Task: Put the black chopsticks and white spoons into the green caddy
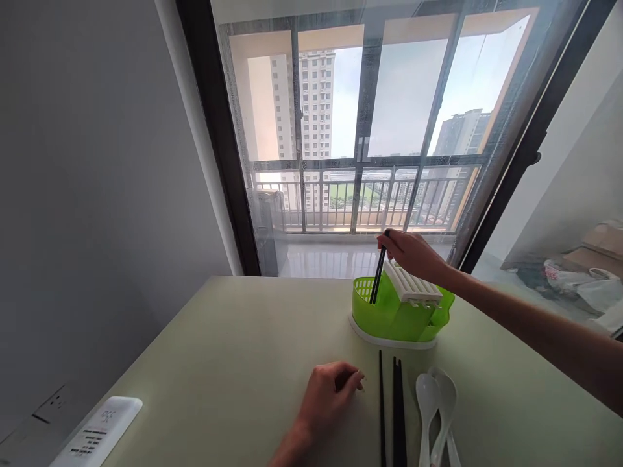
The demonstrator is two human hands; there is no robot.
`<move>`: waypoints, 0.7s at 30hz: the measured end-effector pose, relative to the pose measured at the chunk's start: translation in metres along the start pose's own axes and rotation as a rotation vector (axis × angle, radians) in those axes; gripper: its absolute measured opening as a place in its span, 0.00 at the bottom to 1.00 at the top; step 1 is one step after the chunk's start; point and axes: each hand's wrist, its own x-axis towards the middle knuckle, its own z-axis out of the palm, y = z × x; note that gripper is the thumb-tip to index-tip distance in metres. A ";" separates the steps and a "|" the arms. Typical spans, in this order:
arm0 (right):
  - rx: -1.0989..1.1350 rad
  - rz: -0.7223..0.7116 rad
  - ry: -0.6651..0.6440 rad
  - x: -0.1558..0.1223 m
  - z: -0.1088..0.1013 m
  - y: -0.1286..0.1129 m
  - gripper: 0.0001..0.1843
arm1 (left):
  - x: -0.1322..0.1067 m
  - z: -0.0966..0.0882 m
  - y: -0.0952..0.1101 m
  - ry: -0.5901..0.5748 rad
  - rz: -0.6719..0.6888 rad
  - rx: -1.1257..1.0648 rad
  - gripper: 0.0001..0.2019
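- The green cutlery holder point(389, 314), with a white slotted insert point(411, 284), is seen standing on the pale table point(233, 344) near its far edge, before the window.
- The right hand point(413, 253) is closed in a pinch on the top of a black chopstick point(377, 275), whose lower end is already inside the holder's left compartment; it is best kept near upright and let down clear of the rim.
- The left hand point(331, 392) is rested loosely curled on the table, nothing held.
- More black chopsticks point(396, 408) and white spoons point(435, 408) are laid just beside it, near the front edge; open table is left to the left.
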 end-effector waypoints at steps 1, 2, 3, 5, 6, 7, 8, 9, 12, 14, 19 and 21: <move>0.002 -0.002 -0.018 0.003 0.007 0.004 0.21 | 0.000 0.000 0.000 -0.003 -0.003 -0.001 0.18; 0.003 -0.001 -0.034 0.006 0.014 0.009 0.21 | 0.000 0.001 0.000 -0.004 -0.005 -0.002 0.17; 0.006 0.001 -0.048 0.008 0.019 0.013 0.22 | -0.001 0.001 0.000 -0.004 -0.008 -0.003 0.17; 0.014 0.012 -0.068 0.011 0.027 0.022 0.24 | -0.001 0.001 0.000 0.002 -0.008 -0.004 0.16; 0.019 0.019 -0.077 0.012 0.030 0.026 0.25 | -0.001 0.001 0.000 0.003 -0.004 -0.004 0.16; 0.024 0.026 -0.084 0.013 0.033 0.029 0.26 | -0.002 0.001 0.000 0.004 0.001 -0.003 0.16; 0.029 0.034 -0.089 0.013 0.035 0.032 0.26 | -0.002 0.000 0.001 0.002 0.006 -0.003 0.15; 0.032 0.041 -0.092 0.013 0.037 0.035 0.26 | -0.002 0.000 0.001 -0.002 0.012 -0.001 0.15; 0.031 0.060 -0.087 0.012 0.042 0.039 0.25 | -0.002 0.000 0.002 -0.004 0.021 0.030 0.14; 0.025 0.068 -0.076 0.012 0.044 0.041 0.23 | -0.002 0.000 0.002 0.000 0.022 0.048 0.13; 0.019 0.078 -0.028 0.011 0.048 0.045 0.19 | -0.001 0.000 0.003 0.000 0.013 0.068 0.14; 0.027 0.079 0.009 0.010 0.048 0.047 0.16 | -0.001 0.000 0.003 -0.004 0.021 0.086 0.14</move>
